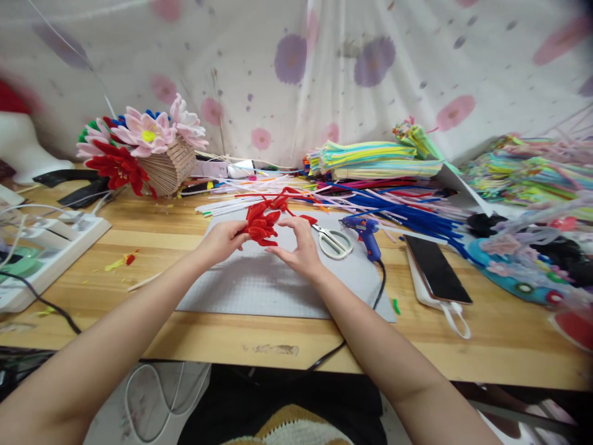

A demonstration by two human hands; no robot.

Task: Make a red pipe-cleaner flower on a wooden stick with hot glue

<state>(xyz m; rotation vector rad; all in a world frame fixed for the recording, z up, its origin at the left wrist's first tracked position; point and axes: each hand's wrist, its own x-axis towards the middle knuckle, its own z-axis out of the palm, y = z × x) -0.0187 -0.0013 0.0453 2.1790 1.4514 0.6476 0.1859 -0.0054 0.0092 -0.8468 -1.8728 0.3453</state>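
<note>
A red pipe-cleaner flower (262, 224) with pointed petals is held just above the grey cutting mat (222, 290). My left hand (225, 240) pinches it from the left side, fingers closed on its petals. To its right, my right hand (303, 248) is curved in a C shape with thumb and fingers apart. Its thumb tip is close to the lower petals; whether it touches them I cannot tell. Loose red pieces (280, 199) lie just behind the flower. Scissors (334, 242) with pale handles rest on the mat beside my right hand, near a blue glue gun (365, 233).
Bundles of coloured pipe cleaners (370, 161) line the back. A bouquet of fuzzy flowers (148, 139) lies back left, above a white power strip (60, 247). A phone (438, 269) sits on the right, and the glue gun's black cord (380, 287) runs over the front edge.
</note>
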